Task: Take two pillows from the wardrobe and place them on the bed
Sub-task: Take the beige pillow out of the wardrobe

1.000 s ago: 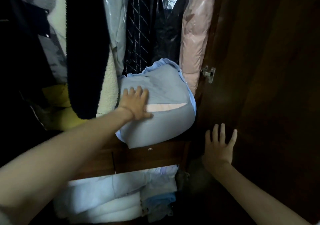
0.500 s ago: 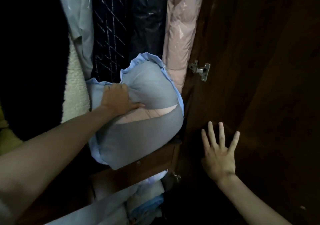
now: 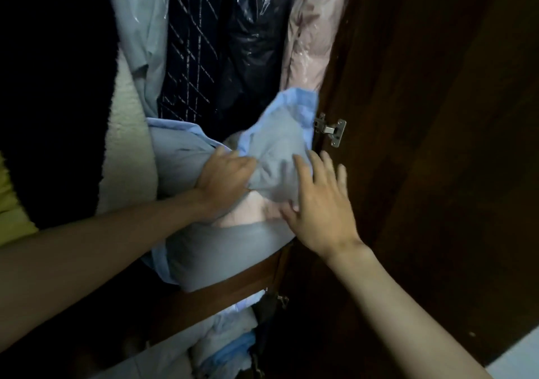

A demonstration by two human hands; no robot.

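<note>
A grey-blue pillow (image 3: 221,256) with a light blue frilled edge and a pink inner showing through its slit sits on a wooden shelf inside the wardrobe. My left hand (image 3: 223,181) grips a bunched fold of the pillowcase near its top. My right hand (image 3: 318,203) lies against the pillow's right side with fingers spread, thumb at the pink slit. The pillow bulges out over the shelf's front edge. A second pillow is not clearly visible.
Hanging clothes in plastic covers (image 3: 250,43) crowd above the pillow. The open dark wooden door (image 3: 437,116) with a metal hinge (image 3: 331,129) stands at the right. Folded white and blue linens (image 3: 227,340) fill the compartment below the shelf board (image 3: 221,300).
My right hand has left the door and come up onto the pillow's right side. My left hand has bunched the pillowcase tighter and the pillow has shifted outward.
</note>
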